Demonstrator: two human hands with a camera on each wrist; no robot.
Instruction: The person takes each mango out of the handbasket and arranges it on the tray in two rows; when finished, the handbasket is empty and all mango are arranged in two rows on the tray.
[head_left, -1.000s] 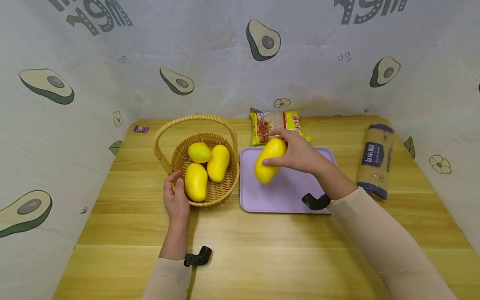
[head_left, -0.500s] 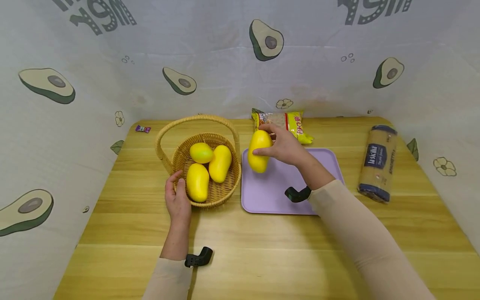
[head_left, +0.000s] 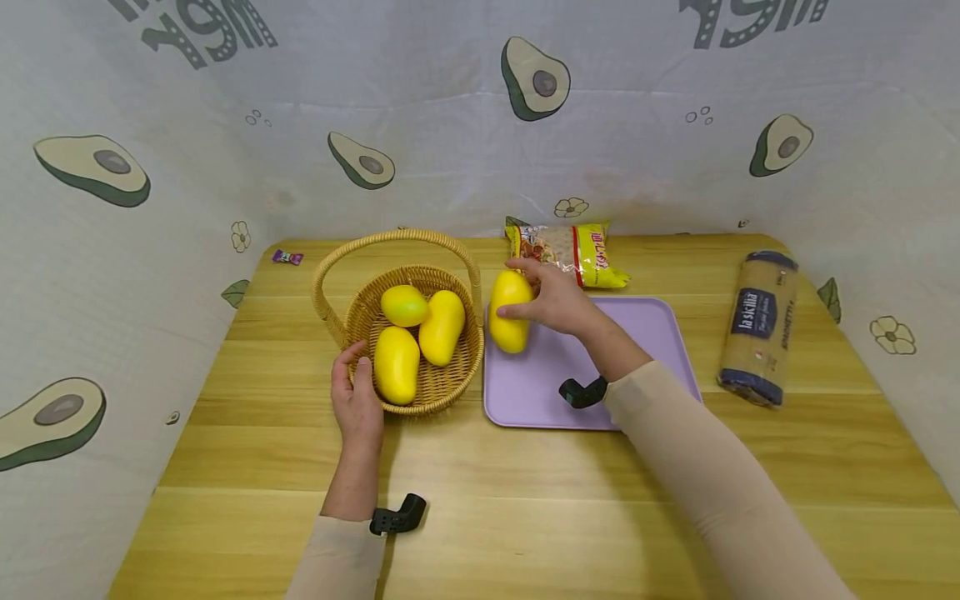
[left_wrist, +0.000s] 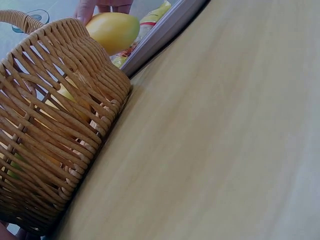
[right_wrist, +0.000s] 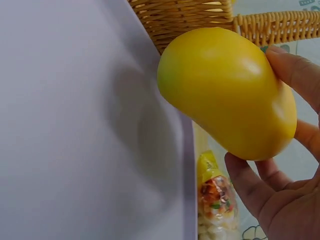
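The left hand [head_left: 358, 408], its fingers loosely parted, touches the side of a wicker basket [head_left: 429, 388] containing three mangoes [head_left: 396, 365]. Beside it, a fourth mango [right_wrist: 225, 95] is held above the left edge of a purple tray [head_left: 525, 387], pinched between the right hand's [head_left: 561, 302] thumb and fingers. Farther right lies a spaghetti pack [head_left: 759, 329].

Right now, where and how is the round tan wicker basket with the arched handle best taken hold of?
Probably by the top of its arched handle, coming from above: the arch rises over the rim, its top untouched, while the person's left hand is at the rim's left and three yellow oval mangoes lie inside.
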